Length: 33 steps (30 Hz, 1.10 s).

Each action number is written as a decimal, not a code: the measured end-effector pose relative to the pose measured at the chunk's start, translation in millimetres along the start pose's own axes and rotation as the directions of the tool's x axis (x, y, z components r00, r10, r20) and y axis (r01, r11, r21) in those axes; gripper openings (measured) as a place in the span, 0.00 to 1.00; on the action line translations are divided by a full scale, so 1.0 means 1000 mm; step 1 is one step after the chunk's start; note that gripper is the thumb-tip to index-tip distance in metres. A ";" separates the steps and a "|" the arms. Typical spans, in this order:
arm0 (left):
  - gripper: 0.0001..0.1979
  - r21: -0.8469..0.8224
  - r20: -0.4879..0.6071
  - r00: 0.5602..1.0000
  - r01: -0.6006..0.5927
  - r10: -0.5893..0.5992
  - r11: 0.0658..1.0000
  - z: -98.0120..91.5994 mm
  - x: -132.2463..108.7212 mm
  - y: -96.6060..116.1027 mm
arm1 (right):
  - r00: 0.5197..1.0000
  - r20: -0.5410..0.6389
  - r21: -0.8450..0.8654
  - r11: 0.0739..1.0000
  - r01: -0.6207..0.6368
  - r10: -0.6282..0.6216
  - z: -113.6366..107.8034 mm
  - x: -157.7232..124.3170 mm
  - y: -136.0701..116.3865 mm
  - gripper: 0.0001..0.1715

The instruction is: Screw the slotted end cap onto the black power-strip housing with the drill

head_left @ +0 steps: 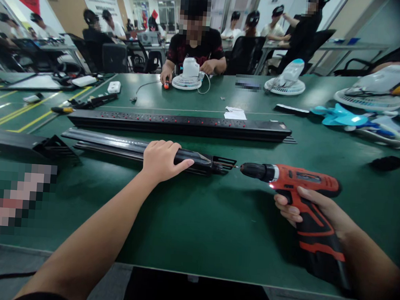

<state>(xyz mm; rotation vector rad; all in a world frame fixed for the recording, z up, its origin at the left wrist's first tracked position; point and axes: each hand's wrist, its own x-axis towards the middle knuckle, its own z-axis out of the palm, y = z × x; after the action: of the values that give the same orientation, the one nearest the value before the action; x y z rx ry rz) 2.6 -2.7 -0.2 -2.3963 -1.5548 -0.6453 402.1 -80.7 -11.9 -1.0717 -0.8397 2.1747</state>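
My left hand [161, 162] is closed over a long black strip [118, 145], pressing it against the green table; its thumb lies along the near side. Slotted black end pieces [224, 164] stick out at the strip's right end. My right hand [314, 208] grips an orange and black cordless drill [307, 179], with its index finger near the trigger. The drill's bit points left and is close to the strip's right end; I cannot tell if they touch. A small light glows under the chuck. Behind lies a similar long black strip [181, 125] with a row of red dots.
Across the green table [195, 223], a person [196, 49] handles a white fan [188, 76]. More fans [287, 80] and blue fan blades [342, 116] lie at the right. Another black strip [12, 141] is at the left, near a yellow-handled screwdriver [61, 110]. White paper [235, 113] lies behind.
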 end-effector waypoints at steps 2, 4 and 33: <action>0.33 -0.005 0.001 1.000 0.000 0.000 1.000 0.000 0.000 0.000 | 1.000 -0.003 -0.007 1.000 -0.001 0.001 0.000 0.000 0.000 0.22; 0.34 -0.006 0.000 1.000 0.000 0.000 1.000 0.000 0.000 0.000 | 1.000 -0.003 -0.006 1.000 -0.001 0.001 -0.001 0.000 0.000 0.22; 0.35 0.000 -0.006 1.000 0.000 0.000 1.000 0.001 0.000 0.000 | 1.000 -0.023 0.048 0.999 0.015 -0.014 0.011 -0.002 -0.001 0.21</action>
<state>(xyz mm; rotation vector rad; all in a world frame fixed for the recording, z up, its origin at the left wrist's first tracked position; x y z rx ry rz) 2.9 -2.5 -0.7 -2.3924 -1.5527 -0.6519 394.6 -84.9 -4.9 -1.0613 -0.7791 2.1556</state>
